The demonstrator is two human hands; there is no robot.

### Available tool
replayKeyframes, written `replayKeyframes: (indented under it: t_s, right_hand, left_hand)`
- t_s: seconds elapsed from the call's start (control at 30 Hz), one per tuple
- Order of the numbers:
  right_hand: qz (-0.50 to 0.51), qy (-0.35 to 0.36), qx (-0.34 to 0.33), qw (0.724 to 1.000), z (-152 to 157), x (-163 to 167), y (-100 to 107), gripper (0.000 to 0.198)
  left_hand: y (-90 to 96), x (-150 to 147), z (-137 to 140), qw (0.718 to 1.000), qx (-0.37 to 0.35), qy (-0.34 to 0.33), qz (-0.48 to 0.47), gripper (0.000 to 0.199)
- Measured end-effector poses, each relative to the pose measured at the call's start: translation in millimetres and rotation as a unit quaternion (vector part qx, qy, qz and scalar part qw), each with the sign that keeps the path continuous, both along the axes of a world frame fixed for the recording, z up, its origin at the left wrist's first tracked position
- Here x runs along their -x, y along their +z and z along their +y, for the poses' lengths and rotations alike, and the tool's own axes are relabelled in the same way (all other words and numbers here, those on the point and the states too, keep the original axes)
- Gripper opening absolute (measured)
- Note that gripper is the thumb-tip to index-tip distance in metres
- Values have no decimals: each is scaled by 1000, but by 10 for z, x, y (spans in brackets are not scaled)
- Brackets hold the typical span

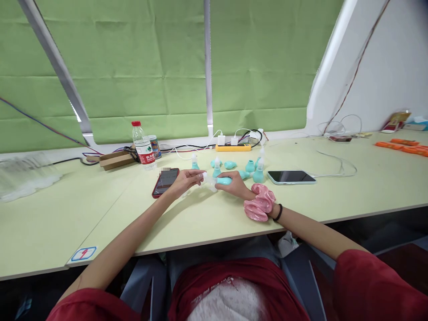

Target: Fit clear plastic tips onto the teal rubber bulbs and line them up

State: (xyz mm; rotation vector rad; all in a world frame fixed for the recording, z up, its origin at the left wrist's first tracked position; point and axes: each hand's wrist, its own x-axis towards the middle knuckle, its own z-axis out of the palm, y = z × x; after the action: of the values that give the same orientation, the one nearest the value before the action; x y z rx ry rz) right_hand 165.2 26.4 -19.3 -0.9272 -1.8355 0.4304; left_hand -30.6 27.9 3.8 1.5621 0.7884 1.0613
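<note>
My right hand [236,185] is closed around a teal squeeze bulb [224,181], which lies on its side with its end toward the left. Between the fingertips of my left hand [187,182] is a small white translucent cap [204,176], close to the bulb's end; whether the two touch I cannot tell. Clear plastic pieces [211,186] lie just below, partly hidden by the hands. Beyond the hands stand several teal bulbs with clear tips, among them one bulb [258,174] on the right and another [195,164] on the left. A loose bulb [230,165] lies on its side.
A red-cased phone [166,182] lies left of my hands, a second phone [291,177] to the right. Behind are a water bottle [144,149], a can [154,146], a cardboard box [117,160] and a yellow power strip [233,147] with cables. Orange items [403,146] sit far right.
</note>
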Motion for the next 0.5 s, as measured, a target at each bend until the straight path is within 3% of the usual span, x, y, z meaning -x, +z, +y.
replayKeyframes:
  t_s: [0.2,0.5]
  right_hand:
    - [-11,-7,-2,1000,9,-33,-3,21]
    - [-75,-4,-36,997,-34,-21,-27,19]
  left_hand:
    - [8,16,-19,997,7,-57,41,38]
    - [-14,-38,-63,999,8,14,48,42]
